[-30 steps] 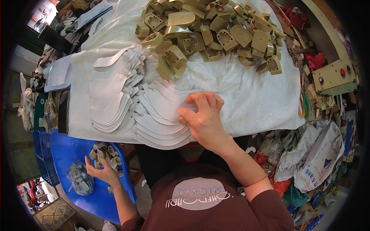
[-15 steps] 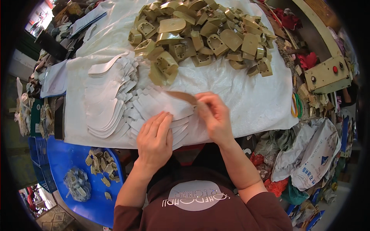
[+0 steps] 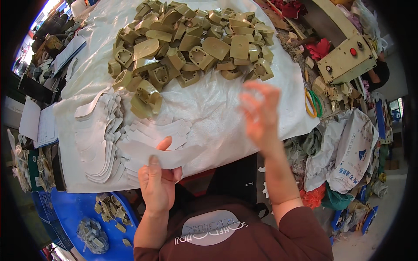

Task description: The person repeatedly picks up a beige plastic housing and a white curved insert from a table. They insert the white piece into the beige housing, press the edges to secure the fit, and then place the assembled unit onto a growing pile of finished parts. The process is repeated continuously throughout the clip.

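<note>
My left hand (image 3: 157, 185) holds a thin, white, curved strip (image 3: 187, 155), pinched between the thumb on top and fingers underneath. The strip's free end points right, over the white sheet. My right hand (image 3: 262, 114) is raised to the right, its fingers bent and smeared by motion; whether anything is in them cannot be seen. Just beyond my left hand lie overlapping white curved pieces (image 3: 163, 129), with a taller fanned stack of similar pieces (image 3: 93, 150) to their left. A heap of olive moulded pieces (image 3: 189, 43), rounded and some with holes, like shoe heels, rises at the far side.
A white plastic sheet (image 3: 217, 104) covers the table. At lower left, a blue tray (image 3: 72, 209) carries small olive pieces and a filled clear bag (image 3: 92, 235). To the right are a control box (image 3: 348, 61), yellow and green rings (image 3: 314, 103) and white sacks (image 3: 352, 152).
My right hand has moved up and right, away from the white pieces. The brown strip at its fingertips no longer shows. My left hand has turned and lifted a white strip. The view has shifted.
</note>
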`<state>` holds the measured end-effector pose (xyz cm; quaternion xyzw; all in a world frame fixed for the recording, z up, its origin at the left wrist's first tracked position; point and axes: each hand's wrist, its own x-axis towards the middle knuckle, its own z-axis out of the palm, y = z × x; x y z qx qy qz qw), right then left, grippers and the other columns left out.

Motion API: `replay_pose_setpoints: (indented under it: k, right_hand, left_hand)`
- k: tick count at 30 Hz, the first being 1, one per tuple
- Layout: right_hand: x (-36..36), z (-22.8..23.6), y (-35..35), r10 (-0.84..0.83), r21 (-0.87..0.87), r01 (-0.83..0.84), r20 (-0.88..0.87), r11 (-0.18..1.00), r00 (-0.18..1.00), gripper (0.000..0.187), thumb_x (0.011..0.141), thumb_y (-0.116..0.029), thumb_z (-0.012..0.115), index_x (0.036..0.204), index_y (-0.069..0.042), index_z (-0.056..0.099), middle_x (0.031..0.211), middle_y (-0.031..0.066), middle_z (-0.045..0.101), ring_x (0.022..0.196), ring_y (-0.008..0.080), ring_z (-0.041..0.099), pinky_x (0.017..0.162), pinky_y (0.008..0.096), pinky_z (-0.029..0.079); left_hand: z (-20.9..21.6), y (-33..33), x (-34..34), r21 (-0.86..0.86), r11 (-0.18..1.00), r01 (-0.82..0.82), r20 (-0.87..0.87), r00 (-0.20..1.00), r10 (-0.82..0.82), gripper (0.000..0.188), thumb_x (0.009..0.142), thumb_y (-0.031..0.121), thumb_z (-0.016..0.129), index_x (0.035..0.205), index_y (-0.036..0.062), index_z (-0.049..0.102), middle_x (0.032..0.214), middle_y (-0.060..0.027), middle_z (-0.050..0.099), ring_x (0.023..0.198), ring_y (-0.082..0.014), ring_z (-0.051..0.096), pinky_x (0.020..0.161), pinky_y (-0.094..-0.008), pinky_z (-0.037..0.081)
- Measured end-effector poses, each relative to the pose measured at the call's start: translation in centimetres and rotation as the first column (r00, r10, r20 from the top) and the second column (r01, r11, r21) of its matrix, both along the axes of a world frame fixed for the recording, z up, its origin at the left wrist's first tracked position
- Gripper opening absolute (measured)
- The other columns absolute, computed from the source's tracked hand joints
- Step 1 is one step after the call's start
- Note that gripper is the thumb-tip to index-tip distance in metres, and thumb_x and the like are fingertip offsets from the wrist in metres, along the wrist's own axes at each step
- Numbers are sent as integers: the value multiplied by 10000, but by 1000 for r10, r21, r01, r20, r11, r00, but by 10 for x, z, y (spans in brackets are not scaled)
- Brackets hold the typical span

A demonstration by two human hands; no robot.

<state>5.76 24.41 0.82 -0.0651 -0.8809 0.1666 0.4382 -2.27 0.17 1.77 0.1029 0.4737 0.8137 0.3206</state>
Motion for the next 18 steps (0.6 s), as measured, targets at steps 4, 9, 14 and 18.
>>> replay_pose_setpoints:
  k: [4, 9, 14, 18]
  right_hand:
    - [10, 1, 76, -411, 553, 300, 85, 777, 908, 428, 688, 93, 588, 1042, -144, 623, 1271, 63, 530, 1091, 283, 472, 874, 411, 378]
    - [9, -9, 115, -266, 485, 136, 211, 864, 941, 413, 671, 60, 613, 1020, -157, 651, 1254, 58, 511, 1063, 274, 473, 839, 379, 396]
    - [13, -4, 88, -261, 412, 131, 278, 902, 925, 350, 673, 12, 631, 982, -149, 659, 1185, 70, 502, 995, 273, 474, 818, 375, 401]
    - [14, 6, 74, -286, 409, 206, 145, 889, 947, 379, 688, 48, 646, 1021, -132, 636, 1198, 79, 498, 994, 276, 475, 817, 376, 416]
  left_hand:
    - [2, -2, 1, -35, 999, -17, 89, 996, 20, 479, 1003, 307, 398, 1250, -91, 495, 818, -75, 592, 632, -119, 490, 567, -248, 382]
    - [1, 1, 4, -7, 999, 37, 85, 996, -36, 475, 998, 310, 406, 1206, -101, 526, 779, -80, 599, 639, -126, 510, 570, -247, 389]
    - [-5, -1, 5, -28, 1000, -6, 87, 996, 9, 456, 994, 293, 411, 1155, -107, 558, 768, -89, 609, 653, -133, 526, 573, -252, 390]
    - [-6, -3, 5, -24, 1000, 5, 89, 996, -3, 447, 990, 284, 417, 1130, -111, 571, 769, -99, 615, 659, -137, 534, 589, -259, 399]
